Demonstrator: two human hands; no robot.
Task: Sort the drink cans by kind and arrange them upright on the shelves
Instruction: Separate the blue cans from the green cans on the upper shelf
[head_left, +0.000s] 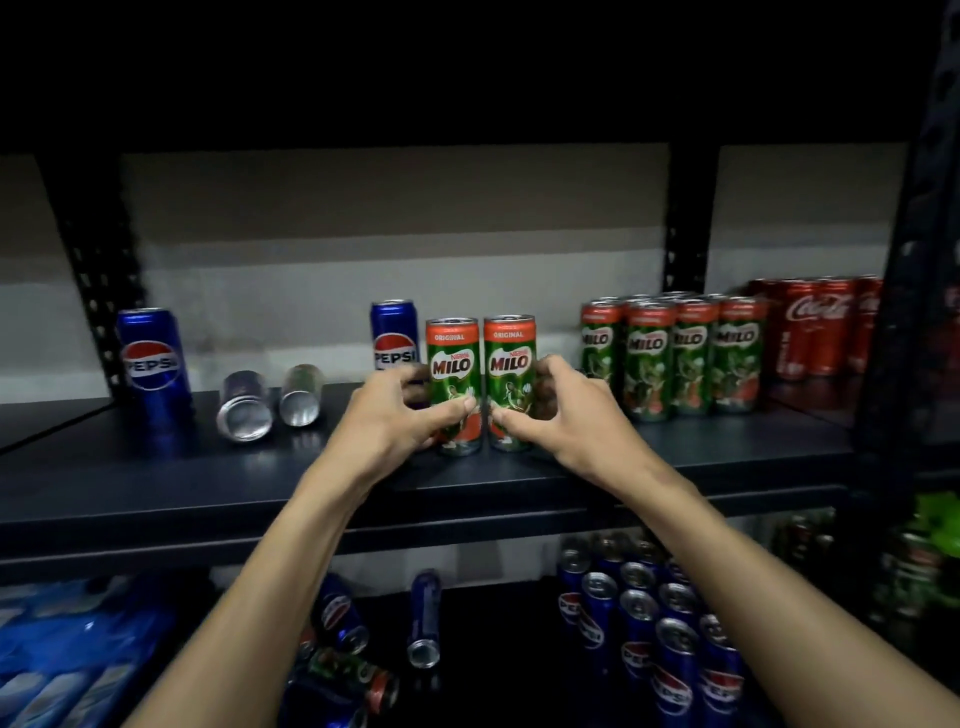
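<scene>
Green Milo cans (453, 364): your left grip (400, 415) and right grip (566, 415) each clamp 1; next, slide both rightward to the Milo block (675, 358).

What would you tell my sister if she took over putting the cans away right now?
Left hand grips the left Milo can; right hand grips the right Milo can. Both stand upright on the upper shelf.
Done: Milo group and Coca-Cola cans stand sorted at the right; Pepsi group stands upright below.
Left: move these two to the Milo group, then sort the two tipped cans and two stray Pepsi cans here, plus the toppled cans on the lower shelf.
</scene>
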